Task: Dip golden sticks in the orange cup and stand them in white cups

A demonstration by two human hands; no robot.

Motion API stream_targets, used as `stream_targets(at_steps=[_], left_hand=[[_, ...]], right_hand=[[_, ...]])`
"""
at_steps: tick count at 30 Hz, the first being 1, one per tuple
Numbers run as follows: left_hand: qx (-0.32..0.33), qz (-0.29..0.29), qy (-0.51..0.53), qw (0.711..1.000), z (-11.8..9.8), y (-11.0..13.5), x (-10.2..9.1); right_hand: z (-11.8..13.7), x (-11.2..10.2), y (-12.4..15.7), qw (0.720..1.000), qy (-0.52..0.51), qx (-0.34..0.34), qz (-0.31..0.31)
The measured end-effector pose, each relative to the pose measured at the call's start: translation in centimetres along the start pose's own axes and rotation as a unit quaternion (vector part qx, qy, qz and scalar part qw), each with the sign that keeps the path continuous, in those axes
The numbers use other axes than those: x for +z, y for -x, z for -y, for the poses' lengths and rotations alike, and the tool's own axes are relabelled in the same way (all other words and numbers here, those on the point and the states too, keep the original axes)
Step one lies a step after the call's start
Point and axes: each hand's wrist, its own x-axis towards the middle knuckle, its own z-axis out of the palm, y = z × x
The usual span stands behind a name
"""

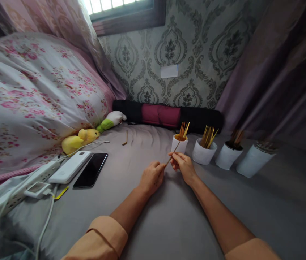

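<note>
The thin stick (168, 161) is being shown in brown, the strips (207, 137) in gold, the cups (204, 155) in white and the sleeves (106, 231) in peach, against a plain grey sheet (134, 153). A dark damask pattern is being carried by the grey wallpaper (147, 50), and a pink floral print by the white fabric (30, 83). The smartphone (90, 170) is being seen in black.

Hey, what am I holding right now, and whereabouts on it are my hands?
A thin brown stick: your left hand holds it toward its near end, and your right hand pinches it farther up, the far end sticking out.
</note>
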Motion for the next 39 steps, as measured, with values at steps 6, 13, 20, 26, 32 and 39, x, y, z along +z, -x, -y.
stream_targets(at_steps=[6,13,20,26,32,39], left_hand=[[0.001,0.000,0.022,1.000,-0.01,0.03,-0.02],[-0.002,-0.005,0.042,0.999,0.13,-0.02,0.33],[-0.010,-0.014,0.082,0.996,0.08,-0.17,0.41],[-0.035,-0.016,0.141,0.989,-0.23,-0.40,0.36],[-0.072,-0.001,0.202,0.977,-0.47,-0.50,0.28],[-0.123,0.009,0.286,0.950,-0.46,-0.50,0.62]], right_hand=[[0.01,0.07,-0.05,1.000,0.005,-0.002,-0.002],[-0.04,0.09,-0.21,1.000,0.013,0.002,-0.007],[0.03,0.09,-0.09,1.000,0.019,0.000,-0.004],[0.00,0.01,-0.08,1.000,0.018,-0.001,-0.010],[0.01,-0.04,-0.10,1.000,0.021,0.007,-0.015],[0.18,-0.04,-0.03,1.000,0.024,0.001,-0.017]])
